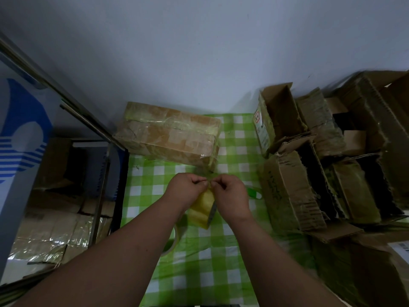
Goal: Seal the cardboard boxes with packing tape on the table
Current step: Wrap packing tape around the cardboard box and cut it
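Observation:
A taped-over cardboard box (170,134) lies at the back of the table on the green checked cloth (221,262). In front of it my left hand (186,189) and my right hand (230,193) meet above the cloth. Both pinch the top edge of a yellowish roll of packing tape (202,209), which hangs between and below the hands. A second, paler tape roll (177,235) lies on the cloth beside my left forearm, partly hidden by it.
Several torn, open cardboard boxes (309,173) are piled along the right side of the table. A green-and-white object (254,193) lies near that pile. Left of the table stands a metal-framed bin (66,196) holding taped boxes. A pale wall is behind.

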`<state>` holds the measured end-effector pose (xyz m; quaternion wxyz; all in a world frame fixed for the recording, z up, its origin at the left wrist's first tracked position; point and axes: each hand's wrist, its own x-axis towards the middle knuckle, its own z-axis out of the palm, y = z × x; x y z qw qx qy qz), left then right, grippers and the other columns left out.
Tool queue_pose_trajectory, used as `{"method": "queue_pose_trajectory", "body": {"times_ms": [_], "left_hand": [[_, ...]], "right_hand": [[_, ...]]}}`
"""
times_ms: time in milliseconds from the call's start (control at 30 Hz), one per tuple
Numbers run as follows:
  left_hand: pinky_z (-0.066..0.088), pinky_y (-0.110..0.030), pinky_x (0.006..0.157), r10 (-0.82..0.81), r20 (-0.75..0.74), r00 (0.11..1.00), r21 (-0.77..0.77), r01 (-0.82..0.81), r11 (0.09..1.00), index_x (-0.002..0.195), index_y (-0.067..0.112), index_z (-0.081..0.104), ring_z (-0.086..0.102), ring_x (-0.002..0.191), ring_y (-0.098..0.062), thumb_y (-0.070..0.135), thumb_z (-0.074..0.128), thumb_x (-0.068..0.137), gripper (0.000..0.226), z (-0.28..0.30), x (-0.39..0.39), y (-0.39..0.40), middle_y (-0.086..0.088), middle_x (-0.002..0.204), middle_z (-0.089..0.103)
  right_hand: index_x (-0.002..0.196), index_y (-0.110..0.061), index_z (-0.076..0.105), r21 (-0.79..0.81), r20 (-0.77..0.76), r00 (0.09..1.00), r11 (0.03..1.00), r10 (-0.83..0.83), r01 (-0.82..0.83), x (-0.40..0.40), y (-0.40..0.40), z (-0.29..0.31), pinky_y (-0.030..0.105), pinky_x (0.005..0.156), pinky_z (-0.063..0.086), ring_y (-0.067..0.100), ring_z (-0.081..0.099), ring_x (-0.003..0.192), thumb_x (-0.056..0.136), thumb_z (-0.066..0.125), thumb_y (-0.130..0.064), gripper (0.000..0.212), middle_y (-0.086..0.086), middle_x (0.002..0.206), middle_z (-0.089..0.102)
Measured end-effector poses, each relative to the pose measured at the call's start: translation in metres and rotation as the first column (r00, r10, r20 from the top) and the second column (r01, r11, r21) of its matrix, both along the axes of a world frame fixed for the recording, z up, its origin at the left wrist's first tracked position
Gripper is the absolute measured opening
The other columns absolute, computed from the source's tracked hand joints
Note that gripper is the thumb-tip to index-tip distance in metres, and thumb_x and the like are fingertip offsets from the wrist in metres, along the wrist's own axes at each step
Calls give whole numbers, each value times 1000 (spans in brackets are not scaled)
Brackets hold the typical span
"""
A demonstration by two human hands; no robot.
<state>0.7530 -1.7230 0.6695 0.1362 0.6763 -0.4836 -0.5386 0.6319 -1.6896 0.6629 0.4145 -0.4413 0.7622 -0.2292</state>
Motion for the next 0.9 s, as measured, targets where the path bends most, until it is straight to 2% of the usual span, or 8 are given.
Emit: {"method": "queue_pose_trajectory", "body": {"times_ms": [133,267,367,500,567,667,800,900], "left_hand": [[48,-29,93,-210,251,945,-96,240,966,138,21,56,60,113,-20,30,62,94,45,1,-1,-1,-6,124,66],[46,-30,93,-261,363,895,-172,340,925,136,16,56,60,115,-25,27,56,97,41,2,-3,4,-10,124,66],[45,-28,86,-183,252,950,-208,238,949,127,14,62,62,105,-24,26,57,98,32,7,-3,7,-8,114,68],[51,-38,86,18,-88,996,-1,-18,1000,105,19,67,63,100,-23,23,57,98,12,12,1,12,-4,107,69],[51,-36,87,7,-133,991,30,-3,1000,110,20,64,62,103,-20,17,56,98,14,13,2,13,1,111,66],[46,-26,81,-58,-154,986,-33,54,998,114,29,51,57,101,-14,12,56,98,24,14,3,14,2,116,60],[43,-28,69,-147,-117,982,-106,135,985,100,41,46,53,79,-15,14,53,98,29,13,6,15,-3,105,59],[44,-25,67,-211,-102,972,-125,198,972,106,39,56,53,80,-12,11,53,98,29,14,6,18,6,96,58]], "right_hand": [[102,-20,66,7,-234,967,995,103,-104,0,6,0,37,90,33,21,51,109,97,53,-25,15,0,107,61],[89,-24,63,-16,-128,991,999,-38,37,8,5,0,39,93,36,22,58,102,96,53,-22,13,-1,100,66],[76,-28,58,-3,154,971,983,-181,184,5,4,6,45,91,47,19,60,85,96,56,-20,22,-5,80,63],[90,-12,65,80,413,889,980,-197,180,-8,2,19,18,59,47,12,57,72,98,56,-15,12,0,76,61],[110,-17,62,122,474,864,984,-172,129,-12,2,19,18,64,48,14,59,78,98,56,-11,15,-1,80,61],[151,-25,30,187,505,848,980,-157,69,-16,2,15,27,78,49,16,59,88,97,56,-10,61,5,89,55],[147,-25,30,176,512,845,982,-152,70,-17,2,17,26,75,47,18,57,90,98,54,-8,57,10,95,52],[140,-24,33,165,528,835,983,-153,77,-17,1,17,25,72,44,16,56,87,97,54,-5,51,8,93,52]]}}
